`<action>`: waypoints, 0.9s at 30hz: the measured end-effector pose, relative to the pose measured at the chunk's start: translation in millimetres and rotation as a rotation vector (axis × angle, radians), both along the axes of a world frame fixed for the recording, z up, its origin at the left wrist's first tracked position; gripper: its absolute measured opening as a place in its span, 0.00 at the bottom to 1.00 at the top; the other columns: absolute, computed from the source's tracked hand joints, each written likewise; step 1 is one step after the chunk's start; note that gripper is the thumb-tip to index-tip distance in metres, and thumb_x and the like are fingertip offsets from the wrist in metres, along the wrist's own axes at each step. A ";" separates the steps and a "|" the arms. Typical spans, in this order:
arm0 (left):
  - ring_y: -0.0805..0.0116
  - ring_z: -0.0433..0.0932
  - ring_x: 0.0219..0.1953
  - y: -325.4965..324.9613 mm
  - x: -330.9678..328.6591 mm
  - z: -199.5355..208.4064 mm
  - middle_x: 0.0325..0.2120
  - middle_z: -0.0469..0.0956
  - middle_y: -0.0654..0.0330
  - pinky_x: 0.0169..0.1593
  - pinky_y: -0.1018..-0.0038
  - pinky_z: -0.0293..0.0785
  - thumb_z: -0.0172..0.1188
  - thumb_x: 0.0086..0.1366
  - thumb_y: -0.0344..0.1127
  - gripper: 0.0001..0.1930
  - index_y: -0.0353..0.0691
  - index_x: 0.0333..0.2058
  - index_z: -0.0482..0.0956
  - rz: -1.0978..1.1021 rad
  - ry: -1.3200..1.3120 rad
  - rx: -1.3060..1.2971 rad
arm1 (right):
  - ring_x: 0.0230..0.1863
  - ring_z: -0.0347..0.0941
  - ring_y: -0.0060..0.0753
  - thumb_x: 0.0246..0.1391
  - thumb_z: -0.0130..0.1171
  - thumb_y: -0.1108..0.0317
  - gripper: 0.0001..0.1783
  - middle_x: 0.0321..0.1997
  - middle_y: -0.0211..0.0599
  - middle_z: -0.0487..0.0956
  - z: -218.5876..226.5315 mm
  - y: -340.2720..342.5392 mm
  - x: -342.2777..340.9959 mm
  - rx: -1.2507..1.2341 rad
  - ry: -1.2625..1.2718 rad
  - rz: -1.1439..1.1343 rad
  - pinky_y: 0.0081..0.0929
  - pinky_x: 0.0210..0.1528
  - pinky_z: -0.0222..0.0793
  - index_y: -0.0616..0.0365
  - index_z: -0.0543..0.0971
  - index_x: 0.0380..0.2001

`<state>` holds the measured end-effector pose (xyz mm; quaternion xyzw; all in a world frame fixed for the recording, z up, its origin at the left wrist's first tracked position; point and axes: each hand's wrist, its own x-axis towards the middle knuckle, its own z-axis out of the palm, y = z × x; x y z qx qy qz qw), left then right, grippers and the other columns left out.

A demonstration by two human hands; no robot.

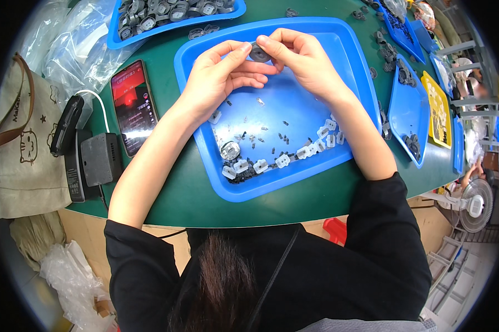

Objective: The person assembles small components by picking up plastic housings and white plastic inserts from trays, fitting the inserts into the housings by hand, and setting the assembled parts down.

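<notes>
Between both hands, over the far part of a blue tray (355, 66), is a small dark grey plastic part (259, 53) with a rounded outline. My left hand (225, 66) pinches its left side between thumb and index finger, the other fingers stretched out beneath. My right hand (299, 55) grips the right side, thumb on top. Several translucent white plastic pieces (282, 161) line the tray's near and right sides. Tiny black pieces (249, 176) are heaped in the near left corner and scattered over the tray's floor. A round metallic item (230, 150) lies by that corner.
A blue tray (114, 34) full of grey parts stands at the far left. A lit phone (133, 108), black devices (101, 159) and a canvas bag (30, 166) are on the left. More blue trays (410, 113) and a yellow tray (437, 110) stand right, with a fan (475, 206) beyond.
</notes>
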<state>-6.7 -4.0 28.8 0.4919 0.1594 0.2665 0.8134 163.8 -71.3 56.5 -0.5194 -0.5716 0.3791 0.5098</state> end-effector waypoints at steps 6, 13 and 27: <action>0.62 0.80 0.33 -0.3 0.9 -0.2 0.34 0.78 0.41 0.40 0.74 0.78 0.46 0.69 0.42 0.16 0.33 0.43 0.66 -0.069 -0.016 -0.061 | 0.19 0.60 0.12 0.53 0.57 0.47 0.24 0.15 0.22 0.67 5.3 -4.3 -2.3 -0.199 0.033 -0.035 0.13 0.21 0.54 0.58 0.76 0.20; 0.63 0.80 0.35 -0.1 2.0 1.5 0.35 0.78 0.41 0.41 0.74 0.78 0.46 0.69 0.43 0.17 0.32 0.42 0.67 -0.046 0.006 -0.037 | 0.24 0.66 0.11 0.50 0.63 0.59 0.15 0.23 0.26 0.75 3.6 -3.0 1.1 -0.182 0.023 0.029 0.11 0.27 0.61 0.61 0.78 0.30; 0.66 0.77 0.29 -0.2 2.6 -0.1 0.29 0.78 0.49 0.36 0.74 0.74 0.49 0.66 0.42 0.15 0.33 0.40 0.69 0.101 0.096 -0.129 | 0.28 0.71 0.18 0.51 0.62 0.61 0.18 0.31 0.30 0.76 -2.0 10.5 27.0 -0.186 0.074 -0.091 0.17 0.35 0.71 0.65 0.77 0.38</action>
